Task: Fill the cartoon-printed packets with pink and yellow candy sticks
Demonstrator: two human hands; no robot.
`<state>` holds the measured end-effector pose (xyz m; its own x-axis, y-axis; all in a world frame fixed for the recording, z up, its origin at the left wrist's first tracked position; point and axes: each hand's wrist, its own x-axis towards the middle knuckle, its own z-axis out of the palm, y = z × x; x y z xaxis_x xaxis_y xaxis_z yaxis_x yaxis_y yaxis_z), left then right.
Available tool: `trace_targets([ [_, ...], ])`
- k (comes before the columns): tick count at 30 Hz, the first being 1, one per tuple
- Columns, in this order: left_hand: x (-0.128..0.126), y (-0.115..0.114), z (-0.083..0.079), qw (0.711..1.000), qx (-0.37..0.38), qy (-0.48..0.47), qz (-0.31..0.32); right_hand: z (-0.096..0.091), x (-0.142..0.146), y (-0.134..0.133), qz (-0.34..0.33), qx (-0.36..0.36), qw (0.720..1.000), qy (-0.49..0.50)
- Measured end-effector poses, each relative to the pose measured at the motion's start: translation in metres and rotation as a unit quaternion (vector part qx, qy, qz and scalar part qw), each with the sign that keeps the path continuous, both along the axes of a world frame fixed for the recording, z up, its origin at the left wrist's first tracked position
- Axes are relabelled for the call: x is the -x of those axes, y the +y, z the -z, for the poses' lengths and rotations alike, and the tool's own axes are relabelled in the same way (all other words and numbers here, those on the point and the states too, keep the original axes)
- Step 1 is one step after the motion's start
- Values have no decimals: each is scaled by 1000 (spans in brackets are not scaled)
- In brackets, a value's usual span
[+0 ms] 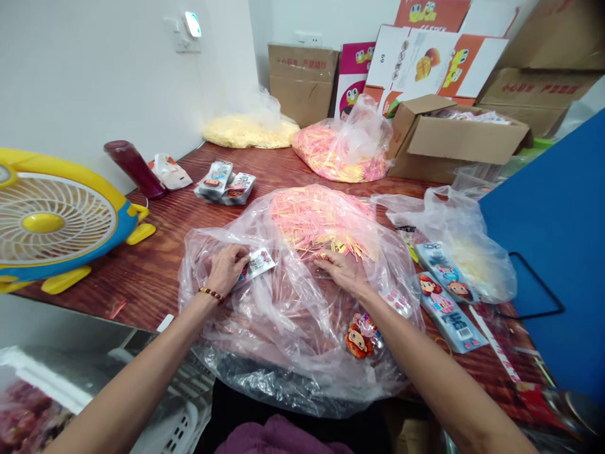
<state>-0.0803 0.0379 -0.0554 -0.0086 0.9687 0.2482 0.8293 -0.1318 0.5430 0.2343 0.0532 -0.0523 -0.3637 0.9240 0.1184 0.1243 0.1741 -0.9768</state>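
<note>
A wide clear plastic bag (288, 328) lies spread over the front of the table, with a heap of thin pink and yellow sticks (307, 217) at its far side. My left hand (229, 270) is closed on small printed packets (258, 265) above the bag's left part. At the near edge of the heap is my right hand (344, 270), its fingers curled together; what they hold, if anything, is hard to make out. Under my right forearm lies a clear packet with a red-haired cartoon figure (362, 337).
Stacks of printed packets sit at the right (451, 312) and back left (227, 183). A yellow-and-blue fan (61, 214) and dark red bottle (135, 169) stand left. Behind are bagged sticks (340, 148), a bag of yellow pieces (250, 131) and an open carton (454, 142). A blue panel (553, 239) borders the right.
</note>
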Motion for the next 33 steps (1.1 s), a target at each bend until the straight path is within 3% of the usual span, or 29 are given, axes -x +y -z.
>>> trace_targets([
  [4, 0, 4, 0, 1000, 26, -2, -17, 15, -1, 1, 19, 14, 1000, -7],
  [7, -1, 5, -1, 999, 15, -16, -28, 17, -2, 0, 21, 26, 999, 17],
  [11, -3, 1, -4, 999, -9, -23, -31, 5, -4, -8, 11, 6, 999, 37],
  [18, -2, -3, -8, 999, 29, 20, 1, -21, -8, -33, -14, -10, 998, 68],
  [25, -1, 4, -11, 998, 57, 7, 5, -30, -13, -56, -5, -20, 997, 73],
  [33, 4, 2, -9, 999, -3, 34, -4, -43, -14, -75, -5, -32, 995, 94],
])
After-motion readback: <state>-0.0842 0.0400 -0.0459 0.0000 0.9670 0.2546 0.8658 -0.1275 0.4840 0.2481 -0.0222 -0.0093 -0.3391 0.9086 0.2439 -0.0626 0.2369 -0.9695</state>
